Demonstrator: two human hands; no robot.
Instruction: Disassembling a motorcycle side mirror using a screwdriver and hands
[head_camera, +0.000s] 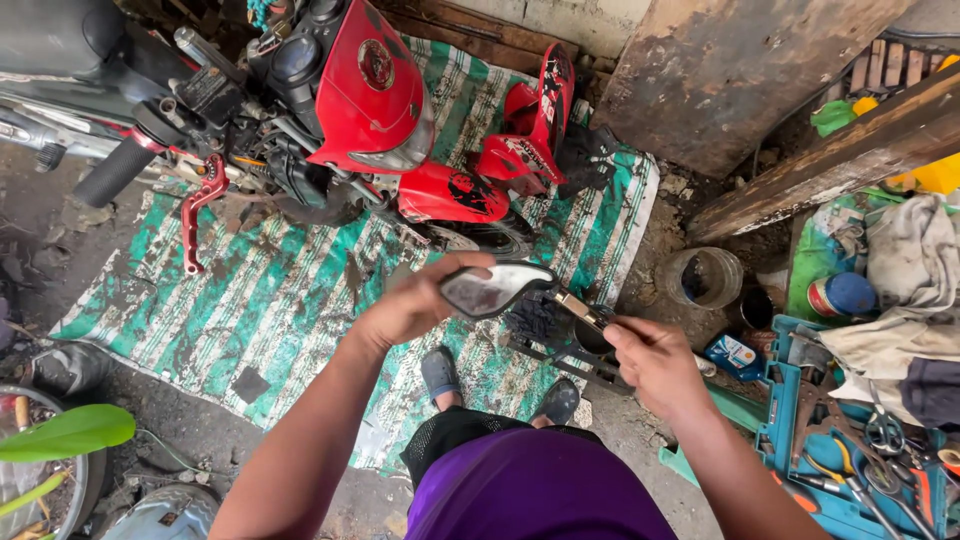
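Up front, the left hand (412, 305) curls its fingers around the dark mirror (493, 288), held above the striped mat (250, 290). Meanwhile the right hand (655, 362) pinches the mirror's stem (582, 311), wrist bent inward, near the red motorcycle (370, 90).

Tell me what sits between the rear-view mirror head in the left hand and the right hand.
In the head view, only the mirror's own metal stem spans that gap: the left hand grips the mirror head, and the right hand pinches the stem's far end.
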